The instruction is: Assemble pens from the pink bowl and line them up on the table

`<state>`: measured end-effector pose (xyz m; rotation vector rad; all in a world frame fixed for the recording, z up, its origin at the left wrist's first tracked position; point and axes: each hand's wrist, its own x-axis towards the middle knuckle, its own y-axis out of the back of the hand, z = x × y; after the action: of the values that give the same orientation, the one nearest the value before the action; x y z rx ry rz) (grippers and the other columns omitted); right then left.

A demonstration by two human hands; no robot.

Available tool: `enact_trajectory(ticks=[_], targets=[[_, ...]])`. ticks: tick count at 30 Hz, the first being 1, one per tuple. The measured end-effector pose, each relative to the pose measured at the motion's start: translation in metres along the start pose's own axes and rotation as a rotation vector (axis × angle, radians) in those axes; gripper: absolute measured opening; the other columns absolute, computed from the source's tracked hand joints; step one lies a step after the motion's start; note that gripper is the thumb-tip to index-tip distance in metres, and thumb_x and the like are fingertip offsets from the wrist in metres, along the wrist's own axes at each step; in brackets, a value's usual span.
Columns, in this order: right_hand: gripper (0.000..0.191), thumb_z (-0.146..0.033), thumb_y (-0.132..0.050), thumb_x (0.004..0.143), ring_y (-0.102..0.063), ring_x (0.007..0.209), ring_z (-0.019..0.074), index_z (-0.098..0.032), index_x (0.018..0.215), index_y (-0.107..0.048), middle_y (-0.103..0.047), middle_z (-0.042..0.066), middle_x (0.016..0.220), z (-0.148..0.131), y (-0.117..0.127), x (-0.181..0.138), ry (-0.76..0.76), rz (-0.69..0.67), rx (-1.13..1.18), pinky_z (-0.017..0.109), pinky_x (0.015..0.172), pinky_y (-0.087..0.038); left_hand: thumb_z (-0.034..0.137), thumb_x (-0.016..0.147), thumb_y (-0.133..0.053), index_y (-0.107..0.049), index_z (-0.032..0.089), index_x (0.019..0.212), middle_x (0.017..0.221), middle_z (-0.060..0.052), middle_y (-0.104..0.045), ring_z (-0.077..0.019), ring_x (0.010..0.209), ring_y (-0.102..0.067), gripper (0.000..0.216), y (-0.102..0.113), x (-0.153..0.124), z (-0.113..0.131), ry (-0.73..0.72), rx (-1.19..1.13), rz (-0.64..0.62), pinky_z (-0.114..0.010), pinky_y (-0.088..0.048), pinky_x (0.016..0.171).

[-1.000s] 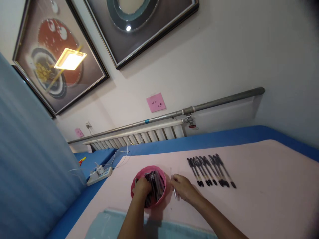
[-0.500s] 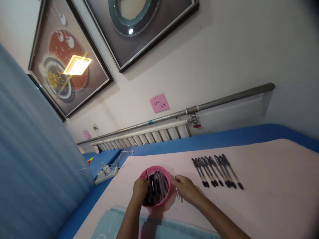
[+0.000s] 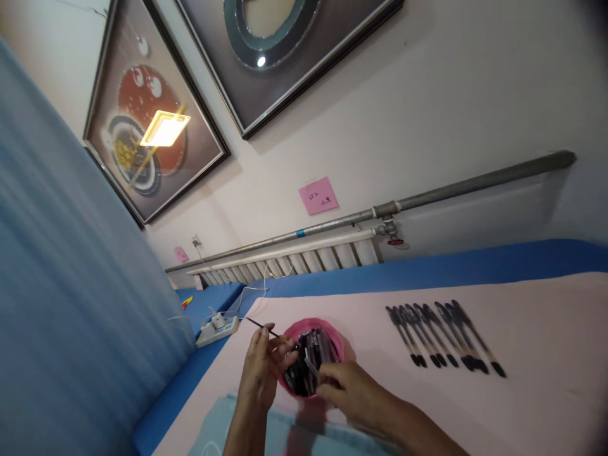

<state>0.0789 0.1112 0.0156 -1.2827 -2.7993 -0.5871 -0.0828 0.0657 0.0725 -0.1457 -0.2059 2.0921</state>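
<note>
A pink round basket (image 3: 311, 323) holds many loose dark and clear pen parts (image 3: 320, 347). At its left rim my left hand (image 3: 262, 366) is turned partly palm up, its thumb and fingers closed on a thin black stick (image 3: 260, 326), which looks like a pen refill. My right hand (image 3: 354, 387) reaches over the basket's right front side, fingers pinched on a clear pen barrel (image 3: 311, 367); its lower end is hidden by the fingers. To the right, several black-capped pens (image 3: 445, 335) lie side by side in a slanted row.
A pink cloth (image 3: 365, 310) covers the blue-edged table. Light blue fabric (image 3: 221, 421) lies at the near edge. A power strip (image 3: 218, 329) with plugs and white cables is on the left, beside a blue curtain (image 3: 85, 253). Behind are a radiator (image 3: 327, 256) and pipe (image 3: 427, 197).
My left hand has drawn back from the basket and turned up with the thin black stick. My right hand has brought the clear barrel from beside the basket to over it. The view has shifted slightly.
</note>
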Motion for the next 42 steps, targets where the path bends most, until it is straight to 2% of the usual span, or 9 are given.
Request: enact_trajectory(ticks=[3, 16, 27, 37, 42], targets=[[0.014, -0.013, -0.055, 0.070, -0.036, 0.050, 0.0088, -0.018, 0.059, -0.048, -0.039, -0.007, 0.051, -0.001, -0.005, -0.003, 0.024, -0.037, -0.055, 0.021, 0.046, -0.021, 0.036, 0.077, -0.062, -0.046, 0.022, 0.101, 0.070, -0.003, -0.066, -0.0184, 0.068, -0.068, 0.032, 0.002, -0.010, 0.000, -0.002, -0.124, -0.013, -0.033, -0.054, 0.065], [0.013, -0.015, -0.051, 0.072, -0.039, 0.053, 0.0097, -0.019, 0.061, -0.046, -0.041, -0.006, 0.055, 0.000, -0.006, -0.006, 0.052, -0.075, -0.201, 0.021, 0.048, -0.022, 0.050, 0.066, -0.068, -0.050, 0.020, 0.101, 0.066, -0.001, -0.063, -0.0197, 0.064, -0.068, 0.049, 0.006, -0.019, -0.019, 0.055, -0.067, 0.018, -0.031, -0.053, 0.060], [0.012, -0.017, -0.051, 0.074, -0.042, 0.053, 0.0098, -0.019, 0.062, -0.048, -0.046, -0.005, 0.056, 0.004, -0.010, -0.005, 0.055, -0.071, -0.264, 0.021, 0.049, -0.023, 0.048, 0.067, -0.068, -0.050, 0.019, 0.099, 0.064, 0.001, -0.061, -0.0178, 0.063, -0.067, 0.046, 0.005, -0.021, -0.026, 0.030, -0.078, 0.024, -0.027, -0.052, 0.057], [0.011, -0.017, -0.051, 0.076, -0.048, 0.057, 0.0124, -0.018, 0.069, -0.059, -0.061, 0.001, 0.067, -0.005, -0.005, -0.011, 0.084, -0.046, -0.329, 0.023, 0.052, -0.024, 0.050, 0.062, -0.071, -0.049, 0.020, 0.091, 0.063, 0.003, -0.059, -0.0176, 0.062, -0.067, 0.047, 0.003, -0.025, -0.030, 0.032, -0.074, 0.055, -0.027, -0.052, 0.057], [0.012, -0.020, -0.052, 0.077, -0.050, 0.058, 0.0134, -0.019, 0.068, -0.059, -0.061, 0.001, 0.066, -0.007, -0.008, -0.011, 0.081, -0.046, -0.299, 0.023, 0.052, -0.026, 0.052, 0.064, -0.069, -0.050, 0.020, 0.094, 0.064, 0.001, -0.061, -0.0182, 0.063, -0.067, 0.048, 0.003, -0.025, -0.035, 0.001, -0.054, 0.053, -0.026, -0.051, 0.056]])
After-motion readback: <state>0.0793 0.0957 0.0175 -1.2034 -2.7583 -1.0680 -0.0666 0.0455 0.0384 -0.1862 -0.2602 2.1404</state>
